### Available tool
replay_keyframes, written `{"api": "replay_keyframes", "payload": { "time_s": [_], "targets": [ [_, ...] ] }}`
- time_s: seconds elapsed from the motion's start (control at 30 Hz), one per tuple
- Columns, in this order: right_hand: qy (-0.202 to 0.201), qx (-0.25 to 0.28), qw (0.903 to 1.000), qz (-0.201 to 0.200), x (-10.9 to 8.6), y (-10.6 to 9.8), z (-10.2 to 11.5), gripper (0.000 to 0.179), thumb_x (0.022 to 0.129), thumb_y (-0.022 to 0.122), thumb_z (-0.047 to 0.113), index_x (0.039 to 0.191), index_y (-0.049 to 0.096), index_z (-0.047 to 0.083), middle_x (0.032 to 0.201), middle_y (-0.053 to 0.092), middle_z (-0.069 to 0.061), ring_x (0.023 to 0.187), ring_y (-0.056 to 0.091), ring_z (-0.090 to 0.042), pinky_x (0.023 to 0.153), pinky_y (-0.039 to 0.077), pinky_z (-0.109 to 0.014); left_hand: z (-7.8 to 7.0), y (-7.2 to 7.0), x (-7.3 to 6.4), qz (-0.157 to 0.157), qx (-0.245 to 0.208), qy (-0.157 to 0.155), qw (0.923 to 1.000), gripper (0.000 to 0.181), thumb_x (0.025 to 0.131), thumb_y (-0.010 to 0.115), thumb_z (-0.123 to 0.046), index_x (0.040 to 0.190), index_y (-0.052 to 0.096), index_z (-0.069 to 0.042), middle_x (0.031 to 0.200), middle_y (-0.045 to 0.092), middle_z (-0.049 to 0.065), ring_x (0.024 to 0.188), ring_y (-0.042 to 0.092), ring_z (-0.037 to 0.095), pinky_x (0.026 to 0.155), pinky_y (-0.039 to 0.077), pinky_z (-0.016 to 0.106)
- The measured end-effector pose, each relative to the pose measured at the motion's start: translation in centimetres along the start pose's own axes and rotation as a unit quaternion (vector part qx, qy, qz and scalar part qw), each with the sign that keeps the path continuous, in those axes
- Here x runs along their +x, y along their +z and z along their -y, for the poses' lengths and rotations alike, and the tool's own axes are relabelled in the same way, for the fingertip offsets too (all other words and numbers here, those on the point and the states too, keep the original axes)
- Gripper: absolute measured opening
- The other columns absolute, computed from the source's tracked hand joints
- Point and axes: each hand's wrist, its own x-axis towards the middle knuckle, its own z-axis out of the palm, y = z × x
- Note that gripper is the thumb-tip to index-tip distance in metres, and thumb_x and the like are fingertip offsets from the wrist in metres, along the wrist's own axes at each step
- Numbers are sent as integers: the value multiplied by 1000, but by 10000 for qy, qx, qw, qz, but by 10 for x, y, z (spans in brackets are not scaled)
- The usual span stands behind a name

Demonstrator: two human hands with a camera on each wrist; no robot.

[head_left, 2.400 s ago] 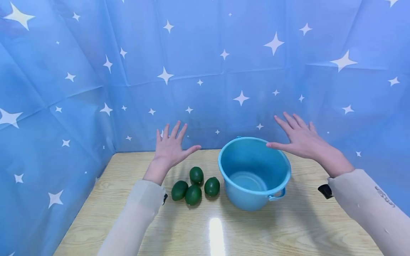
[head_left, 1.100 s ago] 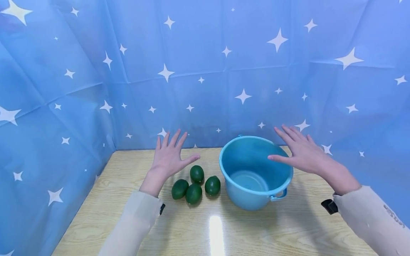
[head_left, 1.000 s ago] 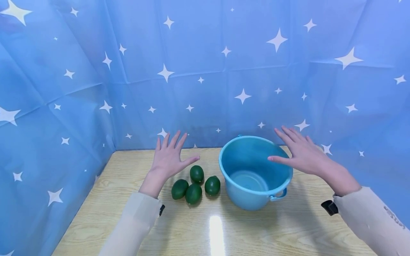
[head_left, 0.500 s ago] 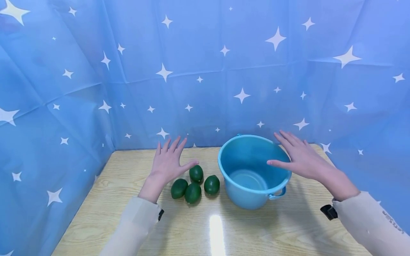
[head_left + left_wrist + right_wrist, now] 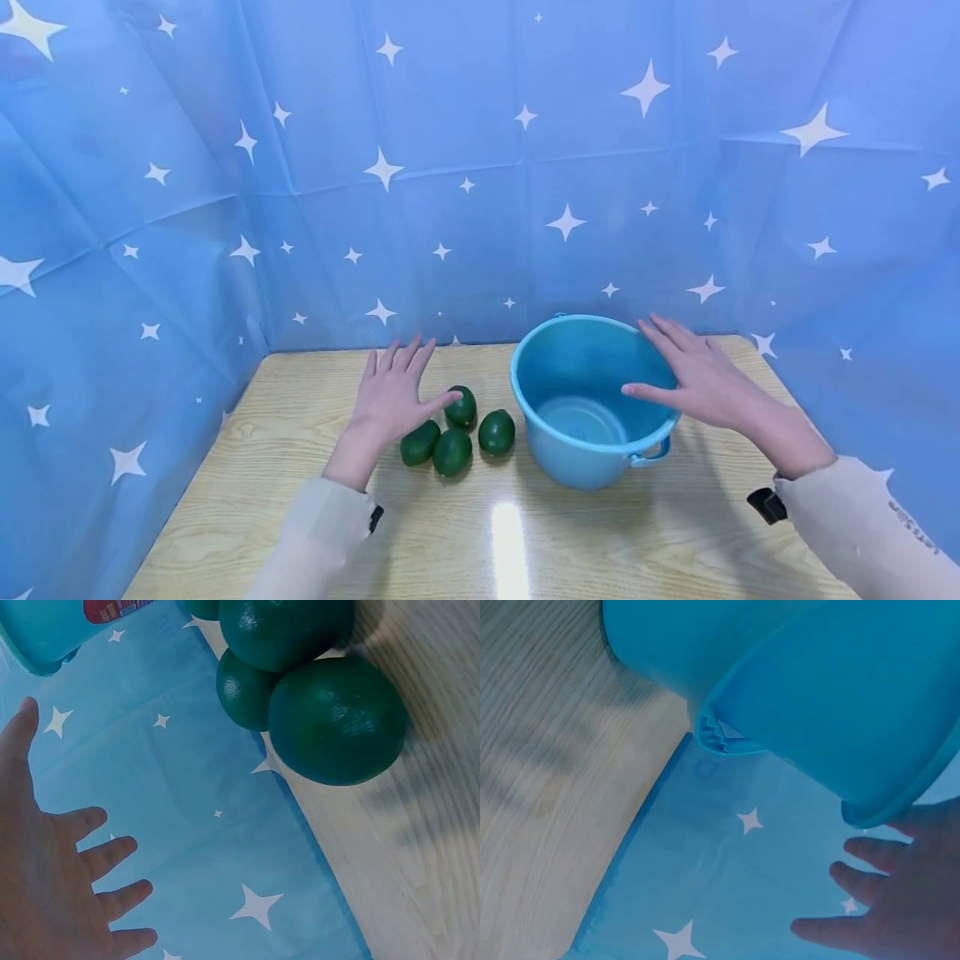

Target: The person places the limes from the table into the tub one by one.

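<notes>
Several glossy dark green oval fruits point(image 5: 452, 453) sit clustered on the table, left of a light blue bucket point(image 5: 577, 467). My left hand point(image 5: 390, 400) hovers over the cluster with fingers spread; its thumb overlaps the rear fruit in the head view. The left wrist view shows this hand point(image 5: 52, 892) holding nothing, with the fruits point(image 5: 337, 720) to its upper right. Fingers extended, my right hand point(image 5: 708, 379) is at the bucket's right side, its thumb over the opening. In the right wrist view the bucket point(image 5: 840, 697) rim hides part of that hand point(image 5: 915, 900).
The bucket stands upright, its inside bottom visible, with a handle joint point(image 5: 651, 454) at the front right. Behind the wooden table point(image 5: 247, 500) hangs a blue cloth point(image 5: 480, 108) with white stars, which also runs along the left and right sides.
Both hands have come down, fingers still spread: the left towards the fruits, the right beside the bucket's rim. Fruits and bucket have stayed in place.
</notes>
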Motion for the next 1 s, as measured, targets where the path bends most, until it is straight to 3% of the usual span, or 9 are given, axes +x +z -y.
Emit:
{"api": "replay_keyframes", "payload": {
  "time_s": [1.0],
  "targets": [
    [72, 315, 9994, 117, 0, 13, 2, 105, 88, 64, 62, 160, 12, 5, 164, 15, -26, 146, 18, -55, 110, 16, -81, 4, 22, -14, 170, -106, -9, 9998, 94, 87, 46, -79, 160, 23, -24, 165, 28, 6, 153, 23, 38, 125, 16, 61]
  ]
}}
